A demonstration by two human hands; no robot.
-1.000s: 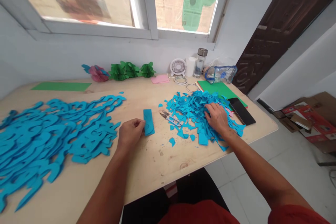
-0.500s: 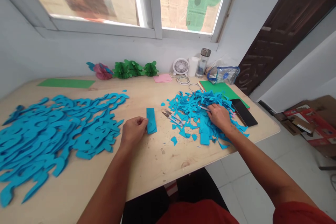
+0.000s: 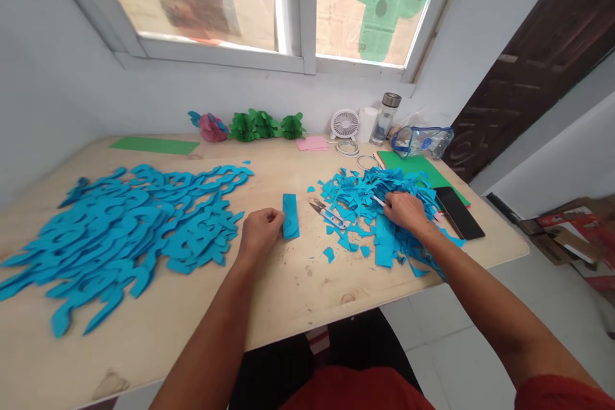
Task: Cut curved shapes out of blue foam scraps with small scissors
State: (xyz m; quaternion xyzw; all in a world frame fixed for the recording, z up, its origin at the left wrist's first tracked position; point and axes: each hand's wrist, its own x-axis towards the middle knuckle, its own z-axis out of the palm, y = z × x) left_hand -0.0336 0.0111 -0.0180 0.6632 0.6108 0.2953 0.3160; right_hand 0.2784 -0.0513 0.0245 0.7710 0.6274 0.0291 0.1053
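My left hand [image 3: 263, 229] pinches the left edge of a small folded blue paper strip [image 3: 291, 216], which has a curved outline drawn on it. Over a heap of blue paper scraps [image 3: 358, 198], my right hand [image 3: 406, 210] is closed on the end of a slim white pen [image 3: 379, 201]. Thread snips [image 3: 328, 213] with pale handles lie between the strip and the scraps. Left of my left hand spreads a big pile of wavy blue paper cutouts [image 3: 129, 214].
A black phone [image 3: 460, 212] and green paper [image 3: 423, 166] lie right of the scraps. Along the wall stand green paper flowers [image 3: 263, 125], a small white fan [image 3: 344, 123], a glass bottle [image 3: 385, 118] and a clear pouch [image 3: 423, 141]. The table's front edge [image 3: 346, 307] is near me.
My view has turned a little left, so everything sits further right. The right hand's fingers have drawn in around the pen's end. My left hand still holds the strip.
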